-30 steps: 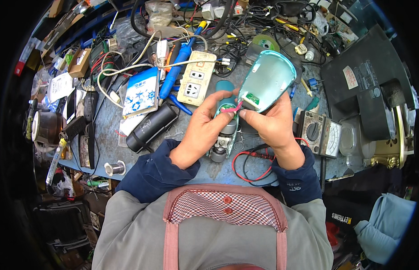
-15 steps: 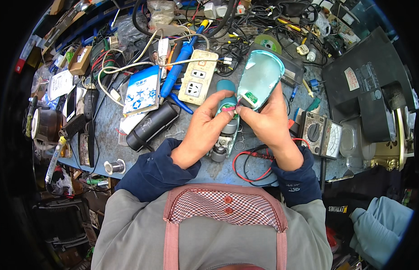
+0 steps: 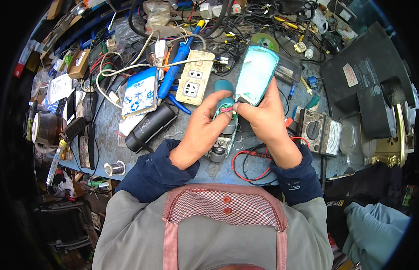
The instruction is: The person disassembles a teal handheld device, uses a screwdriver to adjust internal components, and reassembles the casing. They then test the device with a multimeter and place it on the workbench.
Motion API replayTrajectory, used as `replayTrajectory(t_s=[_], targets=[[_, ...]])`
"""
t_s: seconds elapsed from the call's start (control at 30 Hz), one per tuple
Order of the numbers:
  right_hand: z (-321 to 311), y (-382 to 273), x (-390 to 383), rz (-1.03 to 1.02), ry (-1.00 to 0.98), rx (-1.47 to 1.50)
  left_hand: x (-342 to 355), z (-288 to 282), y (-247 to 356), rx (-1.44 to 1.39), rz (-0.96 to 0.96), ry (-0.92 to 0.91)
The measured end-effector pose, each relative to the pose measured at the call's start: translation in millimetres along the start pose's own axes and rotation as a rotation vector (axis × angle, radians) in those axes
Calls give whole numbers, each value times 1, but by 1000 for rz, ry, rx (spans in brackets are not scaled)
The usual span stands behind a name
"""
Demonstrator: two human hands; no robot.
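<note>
While both forearms come up from the lower edge, the left hand [image 3: 205,126] closes around the teal tool body [image 3: 224,128], whose long axis runs away from the person. The right hand [image 3: 263,119] pinches the pale teal cover [image 3: 257,74], tilted far and right. Beyond lie a cream socket strip [image 3: 194,77] and a blue-white packet [image 3: 139,91] on the desk [image 3: 106,144].

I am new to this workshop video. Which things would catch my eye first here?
At the centre, the left hand and right hand meet over an opened teal power tool, the right lifting its teal housing shell. A cream socket strip lies left of it, an analogue multimeter right.
</note>
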State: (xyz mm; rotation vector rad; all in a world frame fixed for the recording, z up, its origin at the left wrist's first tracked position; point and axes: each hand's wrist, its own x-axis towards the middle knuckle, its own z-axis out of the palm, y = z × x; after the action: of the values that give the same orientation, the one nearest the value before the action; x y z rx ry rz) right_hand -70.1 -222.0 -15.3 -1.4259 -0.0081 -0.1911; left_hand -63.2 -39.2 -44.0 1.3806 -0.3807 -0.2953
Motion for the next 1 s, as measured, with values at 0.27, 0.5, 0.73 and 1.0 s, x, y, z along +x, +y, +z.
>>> replayTrajectory(t_s=[0.27,0.5,0.73,1.0], targets=[[10,-3,-10,-159,33,-4,1,1,7,60,-60,61],[9,6,-6,-211,42,-71,-1,3,12,71,-77,54],[7,4,-8,-230,52,-263,0,-1,10,43,-52,41],[-2,4,-8,-123,-25,18,-2,5,13,52,-66,77]])
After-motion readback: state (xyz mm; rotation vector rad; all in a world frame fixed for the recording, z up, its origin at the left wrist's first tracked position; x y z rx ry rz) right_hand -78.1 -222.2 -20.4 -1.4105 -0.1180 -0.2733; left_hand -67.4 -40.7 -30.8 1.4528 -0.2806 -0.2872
